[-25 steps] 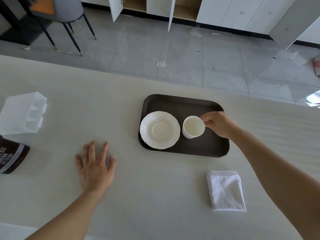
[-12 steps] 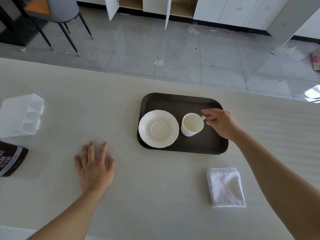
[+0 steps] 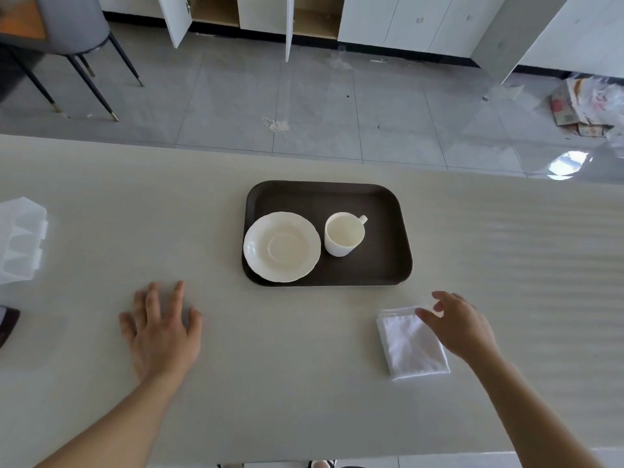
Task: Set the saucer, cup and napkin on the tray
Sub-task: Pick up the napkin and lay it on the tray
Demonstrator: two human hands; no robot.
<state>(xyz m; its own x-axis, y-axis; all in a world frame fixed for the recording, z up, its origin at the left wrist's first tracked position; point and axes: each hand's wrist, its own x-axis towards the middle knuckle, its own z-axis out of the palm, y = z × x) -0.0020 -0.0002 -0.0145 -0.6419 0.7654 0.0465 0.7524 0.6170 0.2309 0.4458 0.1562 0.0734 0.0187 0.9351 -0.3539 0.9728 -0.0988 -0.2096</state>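
My right hand (image 3: 461, 327) hovers with fingers spread over the folded white cloth napkin (image 3: 412, 344) on the pale worktop (image 3: 304, 366), gripping nothing. My left hand (image 3: 162, 331) lies flat, empty. The white scalloped saucer (image 3: 282, 246) and white handled cup (image 3: 343, 234) sit side by side on the dark brown rectangular tray (image 3: 385, 261).

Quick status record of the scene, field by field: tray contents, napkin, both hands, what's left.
tray: dark, on the table, holds two items
saucer: on tray, left part
cup: upright on tray, right of saucer, looks empty, nothing touching it
napkin: folded, on the table in front of the tray, not on it
left hand: flat on table, empty
right hand: open, over napkin's far right edge, no grip visible
remaining: napkin onto tray
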